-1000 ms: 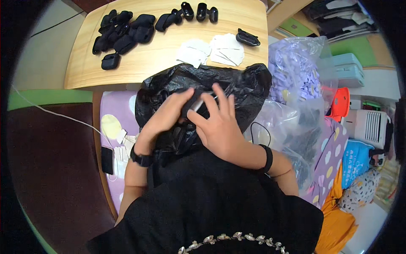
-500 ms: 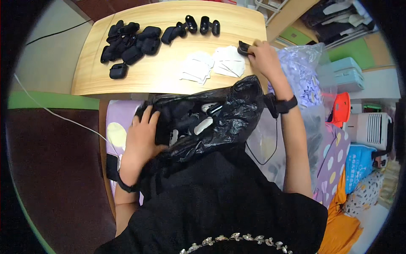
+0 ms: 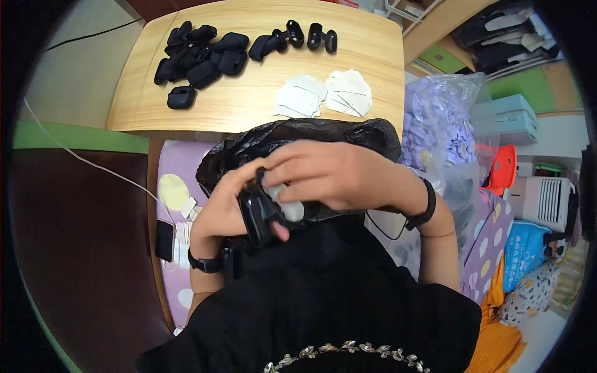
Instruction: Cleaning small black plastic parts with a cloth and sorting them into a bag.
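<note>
My two hands meet in front of the black plastic bag (image 3: 367,133) on my lap. The fingers of my left hand (image 3: 217,202) close round a glossy black earbud case (image 3: 256,217), its lid side turned toward my right hand. My right hand (image 3: 336,174) reaches across from the right, fingers curled on a whitish rounded piece (image 3: 291,210) against the case. How the two pieces join is hidden by my fingers. On the table (image 3: 249,121) lie a pile of black earbud cases (image 3: 202,74), a single case (image 3: 181,97) and opened ones (image 3: 295,34).
Two stacks of white cards (image 3: 348,92) lie near the table's front edge. Right of the table stands a clear bag of lilac pieces (image 3: 435,118). A phone (image 3: 165,240) with a white cable lies at my left, and a red container (image 3: 502,166) stands farther right.
My right hand has come from the table's right edge to my left hand, and the black case it held there has left the table. My left hand has come out of the bag.
</note>
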Available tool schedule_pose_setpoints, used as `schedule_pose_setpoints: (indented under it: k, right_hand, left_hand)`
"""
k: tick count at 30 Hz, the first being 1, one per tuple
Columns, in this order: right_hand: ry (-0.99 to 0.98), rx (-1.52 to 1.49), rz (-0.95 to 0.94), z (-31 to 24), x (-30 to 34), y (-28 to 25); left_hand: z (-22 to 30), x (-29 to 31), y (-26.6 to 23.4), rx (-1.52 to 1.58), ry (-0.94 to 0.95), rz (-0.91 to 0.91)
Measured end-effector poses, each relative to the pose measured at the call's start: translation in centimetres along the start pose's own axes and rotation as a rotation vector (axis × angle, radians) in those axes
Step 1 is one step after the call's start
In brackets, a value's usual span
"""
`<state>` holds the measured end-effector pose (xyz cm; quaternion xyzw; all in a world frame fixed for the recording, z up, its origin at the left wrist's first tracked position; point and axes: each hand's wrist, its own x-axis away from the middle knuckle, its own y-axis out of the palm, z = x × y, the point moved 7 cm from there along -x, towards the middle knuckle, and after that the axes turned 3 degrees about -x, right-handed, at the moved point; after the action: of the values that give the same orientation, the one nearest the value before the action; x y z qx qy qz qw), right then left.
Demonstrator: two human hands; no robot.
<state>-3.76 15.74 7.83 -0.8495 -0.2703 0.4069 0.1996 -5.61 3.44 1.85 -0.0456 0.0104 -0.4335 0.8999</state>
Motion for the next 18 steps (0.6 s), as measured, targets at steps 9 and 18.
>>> schedule_pose_setpoints:
  k: [9,18]
  right_hand:
    - [0.756,0.455,0.061,16.8,3.8,-0.5]
    - [0.801,0.433,0.041,18.2,4.2,-0.2]
  left_hand:
    - [-2.0,0.4,-1.5,0.092,-0.028,0.317]
    - [-2.5,-0.8,-1.9,0.054,0.035,0.29]
